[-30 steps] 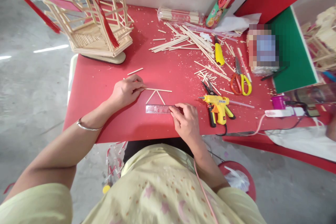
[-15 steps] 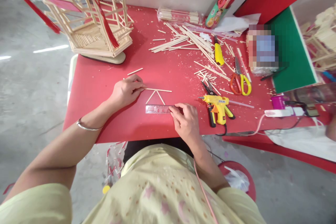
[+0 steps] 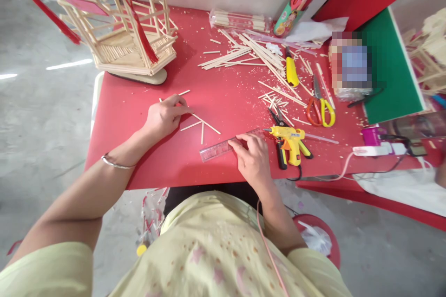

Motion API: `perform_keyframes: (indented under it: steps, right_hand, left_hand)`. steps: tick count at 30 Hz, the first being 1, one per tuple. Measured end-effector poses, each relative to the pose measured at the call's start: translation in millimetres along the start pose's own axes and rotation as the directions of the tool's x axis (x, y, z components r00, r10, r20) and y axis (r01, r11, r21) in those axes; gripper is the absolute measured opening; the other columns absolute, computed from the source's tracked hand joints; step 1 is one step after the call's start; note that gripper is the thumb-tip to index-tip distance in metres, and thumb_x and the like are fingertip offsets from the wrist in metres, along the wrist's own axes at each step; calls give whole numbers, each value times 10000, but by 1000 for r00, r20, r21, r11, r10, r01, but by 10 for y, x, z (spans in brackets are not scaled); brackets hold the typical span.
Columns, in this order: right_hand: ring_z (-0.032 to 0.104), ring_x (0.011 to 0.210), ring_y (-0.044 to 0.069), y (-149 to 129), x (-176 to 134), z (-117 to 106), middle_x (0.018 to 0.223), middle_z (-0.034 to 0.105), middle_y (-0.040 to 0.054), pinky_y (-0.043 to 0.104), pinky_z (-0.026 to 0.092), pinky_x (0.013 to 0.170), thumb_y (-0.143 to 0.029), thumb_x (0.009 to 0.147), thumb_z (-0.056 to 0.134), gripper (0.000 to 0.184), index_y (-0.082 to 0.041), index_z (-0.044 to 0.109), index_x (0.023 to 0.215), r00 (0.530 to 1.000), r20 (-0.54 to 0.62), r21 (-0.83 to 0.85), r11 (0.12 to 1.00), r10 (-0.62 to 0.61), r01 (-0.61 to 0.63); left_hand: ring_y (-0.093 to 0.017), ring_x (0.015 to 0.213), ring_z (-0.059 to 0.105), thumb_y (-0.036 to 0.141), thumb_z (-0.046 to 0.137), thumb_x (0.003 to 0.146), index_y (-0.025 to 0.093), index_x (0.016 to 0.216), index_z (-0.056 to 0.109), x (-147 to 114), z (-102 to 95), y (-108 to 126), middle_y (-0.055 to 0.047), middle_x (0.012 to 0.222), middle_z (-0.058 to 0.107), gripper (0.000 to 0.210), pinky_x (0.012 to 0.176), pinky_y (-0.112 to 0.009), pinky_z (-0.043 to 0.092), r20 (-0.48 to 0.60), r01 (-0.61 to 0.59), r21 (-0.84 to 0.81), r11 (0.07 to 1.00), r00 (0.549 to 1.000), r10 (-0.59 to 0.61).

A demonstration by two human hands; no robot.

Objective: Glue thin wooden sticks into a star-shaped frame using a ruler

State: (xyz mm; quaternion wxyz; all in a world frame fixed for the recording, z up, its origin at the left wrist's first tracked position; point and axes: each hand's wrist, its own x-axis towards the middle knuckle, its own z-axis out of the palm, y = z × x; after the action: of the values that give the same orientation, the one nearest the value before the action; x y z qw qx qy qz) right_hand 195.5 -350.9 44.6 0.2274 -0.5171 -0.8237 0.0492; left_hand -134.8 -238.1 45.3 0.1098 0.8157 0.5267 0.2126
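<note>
My left hand pinches the far end of a thin wooden stick. Two shorter sticks meet that stick near its middle and spread out below it in a V, so the three form one small frame lying on the red tabletop. In my right hand is a clear plastic ruler, gripped near its middle between thumb and fingers. The ruler lies tilted on the table, apart from the stick frame. Another loose stick rests just beyond my left hand.
A stick-built pavilion model with red tassels stands at the left. Loose sticks lie at the back. Near my right hand are a yellow glue gun, pliers, scissors and a yellow utility knife.
The stick frame has turned clockwise, its right end swinging toward me. The ruler has come away from the frame, tilting and shifting right with my right hand.
</note>
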Motion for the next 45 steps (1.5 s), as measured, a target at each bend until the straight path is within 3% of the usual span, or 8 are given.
perform_keyframes:
  steps: [17,45]
  right_hand:
    - [606,1267,286,99,76,59,1325,679,119,497,510,1104,-63,1012,547,446,-282,752,1342,998,-61,-10,1000,6,-6]
    - [621,1246,280,128,132,110,1304,686,104,491,518,1085,-50,1001,546,475,-316,759,1333,996,-91,-4,1000,-10,10]
  left_hand:
    - [-186,874,715,200,515,935,299,1120,879,17,10,-21,-66,1196,763,421,702,-288,523,0,18,12,1000,1000,-18]
    - [-180,881,711,201,531,963,275,1116,875,-1,41,-36,-74,1176,759,384,725,-278,538,-23,4,11,1000,1000,-4]
